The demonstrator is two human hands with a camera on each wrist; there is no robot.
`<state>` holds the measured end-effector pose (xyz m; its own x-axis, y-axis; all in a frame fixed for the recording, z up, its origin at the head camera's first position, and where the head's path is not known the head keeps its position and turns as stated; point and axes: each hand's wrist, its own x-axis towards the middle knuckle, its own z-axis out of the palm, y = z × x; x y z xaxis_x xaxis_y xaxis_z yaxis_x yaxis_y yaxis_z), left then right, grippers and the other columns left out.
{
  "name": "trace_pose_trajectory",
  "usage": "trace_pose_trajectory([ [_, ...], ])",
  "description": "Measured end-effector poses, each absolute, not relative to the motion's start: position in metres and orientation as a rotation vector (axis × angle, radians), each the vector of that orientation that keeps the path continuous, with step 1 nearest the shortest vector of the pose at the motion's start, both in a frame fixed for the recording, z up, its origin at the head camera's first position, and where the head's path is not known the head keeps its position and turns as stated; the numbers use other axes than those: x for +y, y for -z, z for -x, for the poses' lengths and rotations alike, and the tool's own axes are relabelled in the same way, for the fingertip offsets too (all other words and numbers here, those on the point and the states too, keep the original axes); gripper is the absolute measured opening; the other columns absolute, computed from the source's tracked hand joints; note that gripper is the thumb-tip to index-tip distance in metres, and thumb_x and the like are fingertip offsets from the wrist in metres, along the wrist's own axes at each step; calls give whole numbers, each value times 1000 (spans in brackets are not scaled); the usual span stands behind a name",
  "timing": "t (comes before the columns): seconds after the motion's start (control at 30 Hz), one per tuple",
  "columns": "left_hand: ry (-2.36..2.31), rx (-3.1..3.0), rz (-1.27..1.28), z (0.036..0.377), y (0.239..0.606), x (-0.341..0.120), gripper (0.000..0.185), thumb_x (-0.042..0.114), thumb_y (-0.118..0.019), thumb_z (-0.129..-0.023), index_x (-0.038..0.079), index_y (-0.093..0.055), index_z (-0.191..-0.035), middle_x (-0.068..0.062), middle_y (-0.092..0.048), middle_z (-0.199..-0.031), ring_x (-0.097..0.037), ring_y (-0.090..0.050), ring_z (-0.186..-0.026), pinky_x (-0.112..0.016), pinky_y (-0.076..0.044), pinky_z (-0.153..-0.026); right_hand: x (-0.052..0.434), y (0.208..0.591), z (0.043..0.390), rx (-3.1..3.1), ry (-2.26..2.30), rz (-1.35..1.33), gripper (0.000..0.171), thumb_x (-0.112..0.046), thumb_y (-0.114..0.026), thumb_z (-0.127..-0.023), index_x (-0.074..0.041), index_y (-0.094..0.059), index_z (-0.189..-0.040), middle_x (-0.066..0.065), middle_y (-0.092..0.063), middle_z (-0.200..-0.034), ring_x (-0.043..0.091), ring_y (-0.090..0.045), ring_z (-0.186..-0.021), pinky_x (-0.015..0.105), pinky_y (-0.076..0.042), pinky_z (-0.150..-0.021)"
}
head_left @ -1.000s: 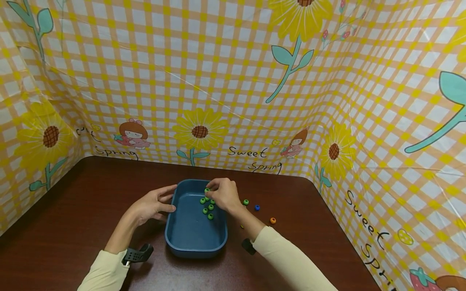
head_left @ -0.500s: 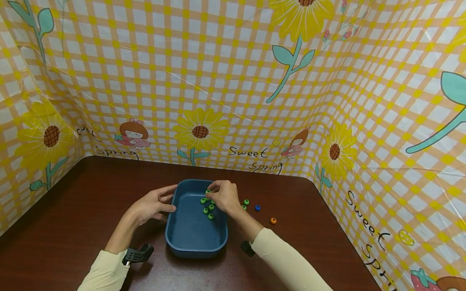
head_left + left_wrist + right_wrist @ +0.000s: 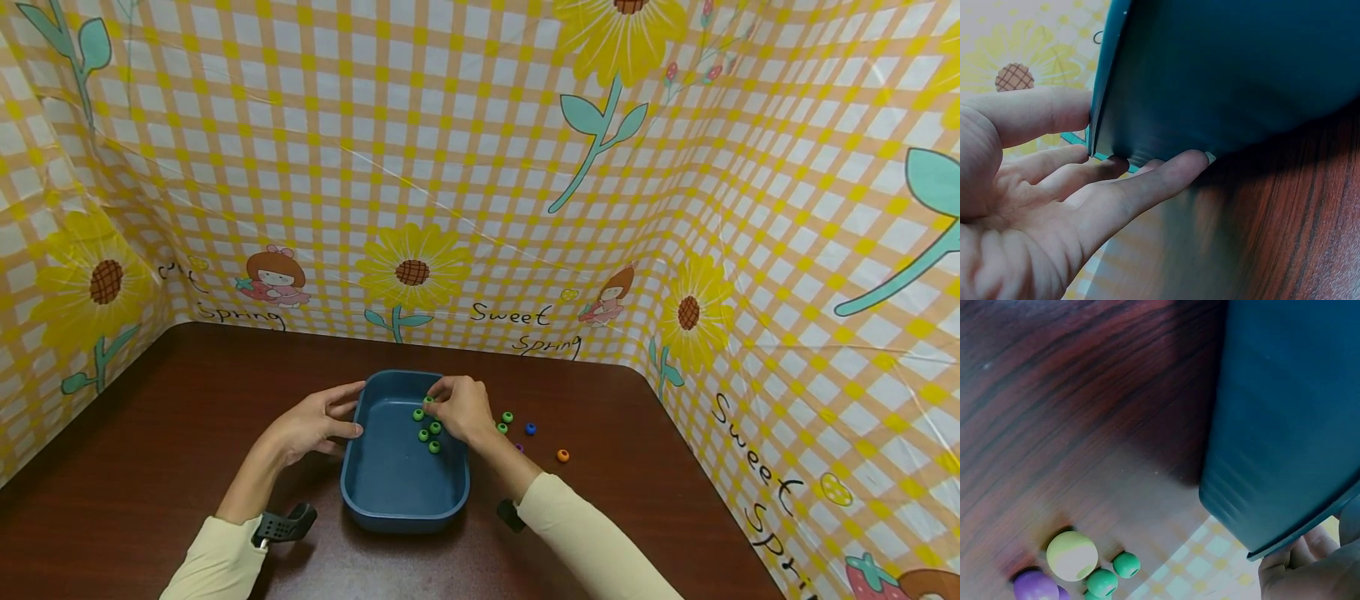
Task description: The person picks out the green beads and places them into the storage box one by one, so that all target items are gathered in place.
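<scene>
A dark blue, rounded rectangular plastic tray [image 3: 390, 483] sits on the dark brown wooden tabletop [image 3: 150, 433], about midway along its near edge. The left hand [image 3: 311, 425] rests against the tray's left wall, fingers straight and loosely spread; in the left wrist view the thumb and fingertips [image 3: 1191, 164] touch the wall without curling round it. The right hand [image 3: 461, 408] hangs over the tray's far right corner, its thumb and forefinger pinching a small green round bead [image 3: 428, 401] just above the tray floor. More green beads [image 3: 429, 433] lie in a loose cluster on the floor of the tray, toward its far end. On the tabletop just right of the tray lie loose beads: green [image 3: 507, 417], blue [image 3: 530, 428], purple [image 3: 518, 447] and orange [image 3: 562, 455], the orange nearest the right edge. A gingham sunflower-printed plastic sheet [image 3: 480, 167] stands along the far and side edges.
</scene>
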<state>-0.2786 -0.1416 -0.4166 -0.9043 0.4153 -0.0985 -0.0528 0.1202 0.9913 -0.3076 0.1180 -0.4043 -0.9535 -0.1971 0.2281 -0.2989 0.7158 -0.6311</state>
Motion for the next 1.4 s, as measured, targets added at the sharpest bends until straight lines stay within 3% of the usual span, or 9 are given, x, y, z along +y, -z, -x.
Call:
trace_pose_trajectory([
  [1.4,-1855,2032,-348,279,418,-142,80,-5,-63,-95,2,-19,-161,-32,-26,-161,-52,-55,-128,-57,-59,-83,116,408,306,-2789,-997,-412,9,-15,-81,-86,-10,-79,-94,5,-76,-82,16,-69,-74,27,-54,-60],
])
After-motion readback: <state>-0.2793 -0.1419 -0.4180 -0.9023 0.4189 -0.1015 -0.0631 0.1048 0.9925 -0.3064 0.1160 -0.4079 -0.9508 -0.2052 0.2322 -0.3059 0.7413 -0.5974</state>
